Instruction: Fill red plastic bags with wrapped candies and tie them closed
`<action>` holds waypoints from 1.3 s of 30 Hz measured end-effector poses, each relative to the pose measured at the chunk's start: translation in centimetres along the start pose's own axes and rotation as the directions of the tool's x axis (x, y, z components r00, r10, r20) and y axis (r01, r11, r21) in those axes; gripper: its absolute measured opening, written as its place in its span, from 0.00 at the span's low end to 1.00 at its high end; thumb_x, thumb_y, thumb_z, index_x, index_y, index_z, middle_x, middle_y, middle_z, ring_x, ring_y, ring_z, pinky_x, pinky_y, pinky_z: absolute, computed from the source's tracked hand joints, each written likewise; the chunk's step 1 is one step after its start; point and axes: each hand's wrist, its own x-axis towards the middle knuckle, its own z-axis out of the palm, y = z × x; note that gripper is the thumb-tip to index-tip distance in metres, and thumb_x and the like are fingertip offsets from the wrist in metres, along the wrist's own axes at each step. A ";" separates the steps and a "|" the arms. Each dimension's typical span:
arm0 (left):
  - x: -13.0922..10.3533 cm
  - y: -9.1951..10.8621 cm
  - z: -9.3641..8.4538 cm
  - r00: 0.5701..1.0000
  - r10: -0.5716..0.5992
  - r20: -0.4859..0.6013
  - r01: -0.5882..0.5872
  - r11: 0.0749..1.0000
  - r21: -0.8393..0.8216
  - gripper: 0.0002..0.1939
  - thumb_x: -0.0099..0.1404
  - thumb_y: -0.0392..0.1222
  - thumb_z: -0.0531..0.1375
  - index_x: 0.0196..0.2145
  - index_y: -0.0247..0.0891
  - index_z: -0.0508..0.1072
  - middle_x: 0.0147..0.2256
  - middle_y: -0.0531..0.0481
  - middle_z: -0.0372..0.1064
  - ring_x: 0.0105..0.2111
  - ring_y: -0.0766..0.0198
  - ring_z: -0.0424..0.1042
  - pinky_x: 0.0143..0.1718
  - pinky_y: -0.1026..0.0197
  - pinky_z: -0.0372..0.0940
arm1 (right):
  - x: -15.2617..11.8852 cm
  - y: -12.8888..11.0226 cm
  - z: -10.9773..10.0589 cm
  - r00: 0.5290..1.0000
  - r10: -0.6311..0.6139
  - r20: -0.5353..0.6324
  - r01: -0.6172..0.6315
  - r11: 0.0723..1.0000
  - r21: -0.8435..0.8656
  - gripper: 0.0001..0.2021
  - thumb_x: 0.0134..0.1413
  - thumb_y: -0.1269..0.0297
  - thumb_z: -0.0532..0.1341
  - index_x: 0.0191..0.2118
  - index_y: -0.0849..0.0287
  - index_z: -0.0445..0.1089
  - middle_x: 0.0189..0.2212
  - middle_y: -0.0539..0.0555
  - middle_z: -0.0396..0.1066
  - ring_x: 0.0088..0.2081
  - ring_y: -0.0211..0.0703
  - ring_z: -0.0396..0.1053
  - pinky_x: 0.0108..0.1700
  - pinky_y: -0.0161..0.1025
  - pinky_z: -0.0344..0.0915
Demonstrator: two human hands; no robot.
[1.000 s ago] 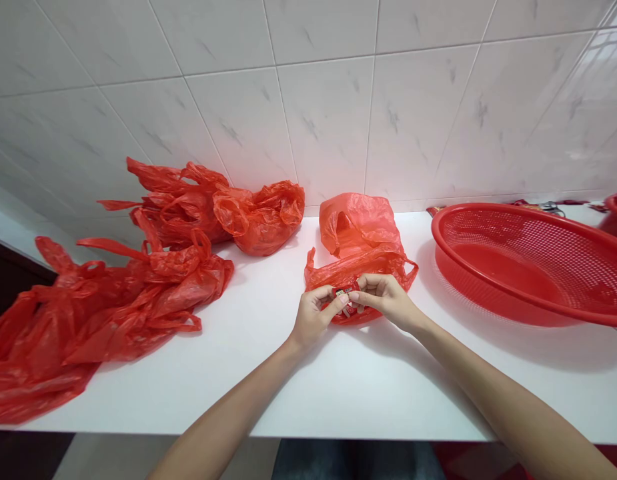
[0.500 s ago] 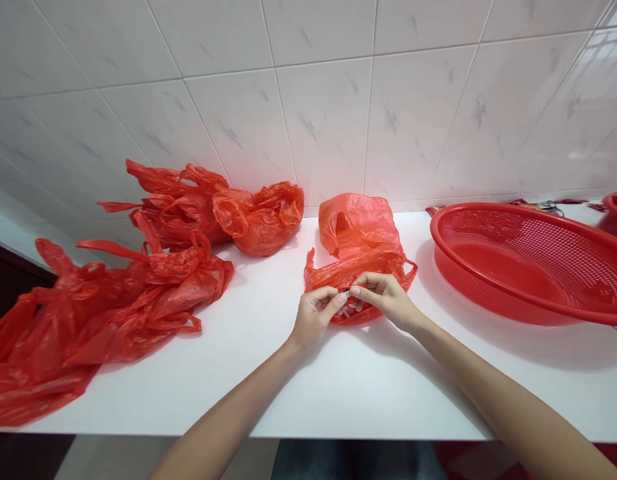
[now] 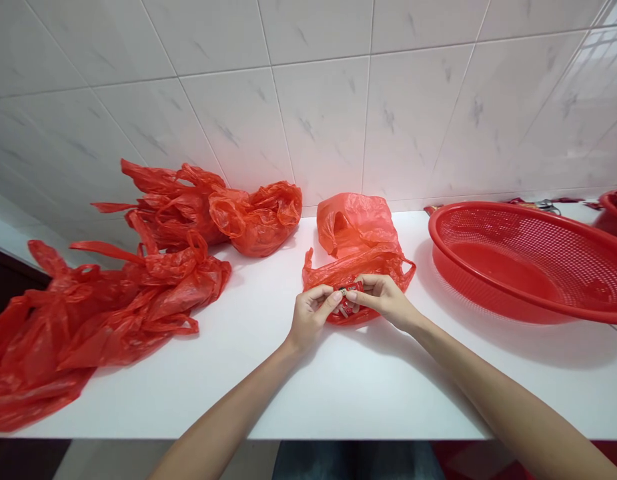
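My left hand point(image 3: 311, 317) and my right hand point(image 3: 385, 300) meet over an opened red plastic bag point(image 3: 358, 263) at the middle of the counter. Both are closed, thumbs against fingers, pinching a small red packet point(image 3: 344, 292) that shows white print and a pale-and-black patch. Fingers cover much of it, and I cannot tell exactly where its edges end against the red items below. The bag lies flattened, its mouth toward me and its handles spread left and right.
Knotted red plastic bags point(image 3: 153, 300) lie on the white counter point(image 3: 268, 387) at the left; another bunched bag point(image 3: 263, 220) rests by the tiled wall point(image 3: 318, 120). To the right stands a red mesh basket point(image 3: 513, 267). A second red container point(image 3: 615, 213) is at the far right edge.
Between my fingertips, a red printed face of the packet now shows where pale pieces showed before. My hands stay over the bag, barely shifted. The view has moved slightly.
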 end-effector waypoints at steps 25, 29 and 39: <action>-0.2 0.0 0.0 0.982 0.191 -0.012 -0.186 0.969 0.160 0.12 0.64 0.49 0.65 0.32 0.39 0.83 0.29 0.48 0.75 0.30 0.63 0.71 0.37 0.60 0.67 | -0.2 0.4 0.0 0.972 -0.196 -0.131 0.169 0.966 -0.195 0.15 0.50 0.51 0.70 0.29 0.57 0.74 0.26 0.51 0.75 0.29 0.41 0.70 0.34 0.40 0.68; -0.3 -0.4 -0.1 0.960 0.274 -0.060 -0.263 0.953 0.151 0.08 0.64 0.47 0.65 0.34 0.42 0.83 0.31 0.48 0.76 0.32 0.63 0.73 0.37 0.61 0.68 | -0.6 0.1 0.4 0.943 -0.298 -0.148 0.245 0.923 -0.298 0.13 0.49 0.52 0.72 0.29 0.56 0.74 0.26 0.51 0.74 0.29 0.41 0.68 0.33 0.39 0.65; -0.4 -0.3 -0.1 0.894 0.440 -0.087 -0.414 0.884 0.217 0.06 0.64 0.43 0.66 0.37 0.45 0.84 0.31 0.49 0.76 0.30 0.65 0.74 0.33 0.63 0.70 | -1.0 -0.2 0.6 0.936 -0.324 -0.140 0.278 0.921 -0.273 0.13 0.50 0.52 0.71 0.29 0.56 0.74 0.27 0.53 0.76 0.31 0.45 0.72 0.37 0.43 0.68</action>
